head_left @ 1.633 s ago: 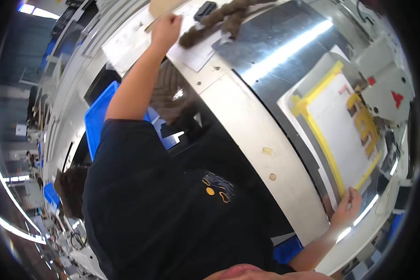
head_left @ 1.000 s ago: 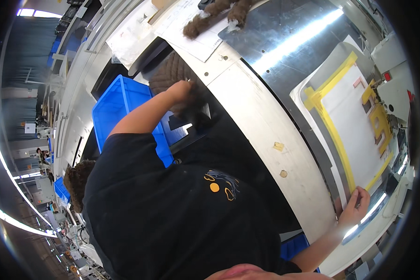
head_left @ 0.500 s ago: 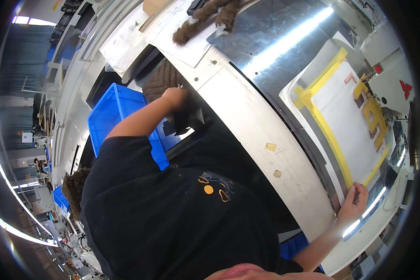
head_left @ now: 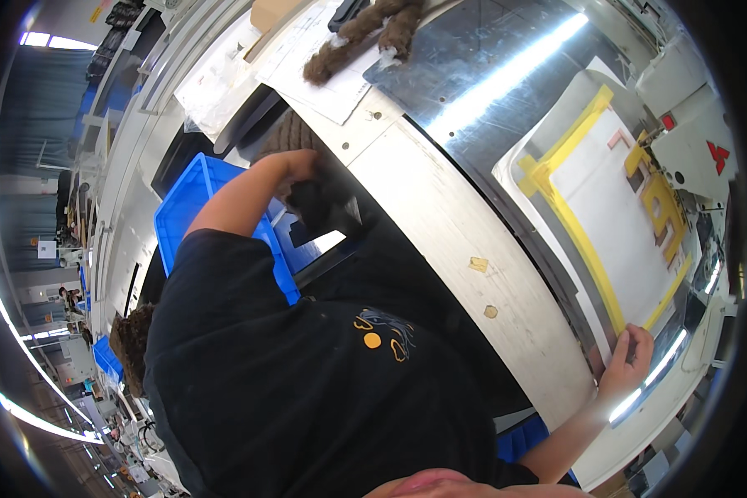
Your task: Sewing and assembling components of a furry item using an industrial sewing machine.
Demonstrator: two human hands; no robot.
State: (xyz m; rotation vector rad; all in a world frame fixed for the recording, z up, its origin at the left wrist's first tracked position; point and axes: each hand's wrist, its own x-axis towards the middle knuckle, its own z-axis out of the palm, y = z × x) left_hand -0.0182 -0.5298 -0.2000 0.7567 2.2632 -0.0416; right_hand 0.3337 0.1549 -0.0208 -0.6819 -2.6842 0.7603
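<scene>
Closest in, the right hand is at the near corner of the taped panel, fingers loosely curled with tips touching it; can't tell if it's actually pinching. The panel's flat on the right side of the table, yellow shapes along its right part. Further left, past the blue bin, the left hand is down at some brown quilted fabric. Fingers are hidden, so no clue how open it is or if it's got a grip. Far side: papers, fuzzy brown strips, and the machine head at right. Progress-wise, taping looks done, but the brown stuff's all off the panel, so I'd call it early days.
</scene>
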